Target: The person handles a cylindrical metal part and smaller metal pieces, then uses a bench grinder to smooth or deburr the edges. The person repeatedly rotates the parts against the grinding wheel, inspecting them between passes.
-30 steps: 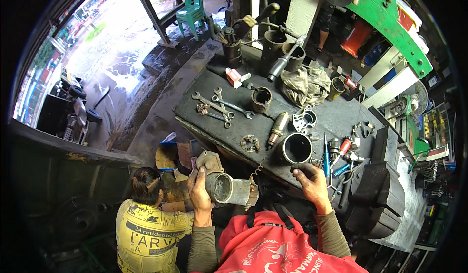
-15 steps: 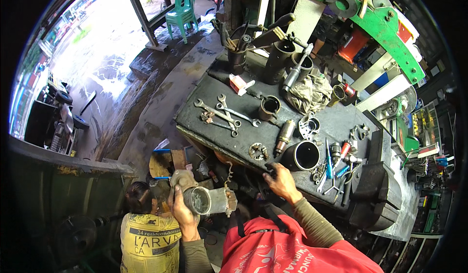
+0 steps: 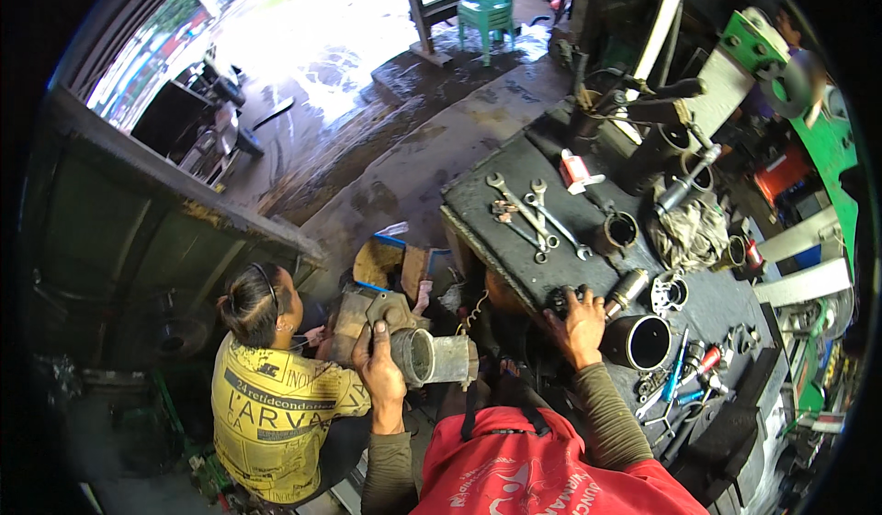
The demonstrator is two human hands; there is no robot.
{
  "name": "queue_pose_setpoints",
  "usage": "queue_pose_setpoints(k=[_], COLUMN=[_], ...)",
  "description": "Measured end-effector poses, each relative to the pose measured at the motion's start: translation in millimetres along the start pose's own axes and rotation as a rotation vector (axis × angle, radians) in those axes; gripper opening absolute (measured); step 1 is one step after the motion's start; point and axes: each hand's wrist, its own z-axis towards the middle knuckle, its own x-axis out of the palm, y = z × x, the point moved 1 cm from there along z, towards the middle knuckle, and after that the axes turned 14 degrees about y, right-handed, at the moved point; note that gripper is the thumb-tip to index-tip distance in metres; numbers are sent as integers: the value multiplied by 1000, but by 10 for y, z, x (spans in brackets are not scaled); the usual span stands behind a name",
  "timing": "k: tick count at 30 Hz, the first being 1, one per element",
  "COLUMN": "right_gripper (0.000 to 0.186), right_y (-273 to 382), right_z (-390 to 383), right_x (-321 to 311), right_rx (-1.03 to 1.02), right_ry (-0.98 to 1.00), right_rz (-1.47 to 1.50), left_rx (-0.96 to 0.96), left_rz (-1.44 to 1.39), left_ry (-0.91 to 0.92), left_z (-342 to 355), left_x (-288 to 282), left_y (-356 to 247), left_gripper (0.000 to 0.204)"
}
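Housing of metal is clamped in the left hand off the workbench's left edge, thumb seemingly steadying its weight, while the right hand covers a dark part at that edge, grip unclear.

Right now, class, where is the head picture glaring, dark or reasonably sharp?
Head view: the outdoor ground is blown out white; same head view: the panel at left lies in shade and the corners are black; head view again: the metal part looks fairly sharp.

V. bright daylight thru open front; flr part wet; green chairs nr post; dk panel L.
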Motion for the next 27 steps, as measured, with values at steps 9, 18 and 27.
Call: queue_pose_setpoints(k=[9,18,27], right_gripper=[40,40,37], right_y=[-47,894,2281], right_z=[240,627,1807], right_x=[-16,-744,-1203], right_rx=[4,-95,-246], right_ry=[-96,-96,0], right_rz=[79,971,1499], left_rx=[-58,-21,157], left_rz=[311,173,-210], left_ry=[-106,-172,-268], left_z=[517,1304,2404], left_x=[-363,-886,-1122], left_y=[-115,-177,-646], left_gripper=[37,37,34])
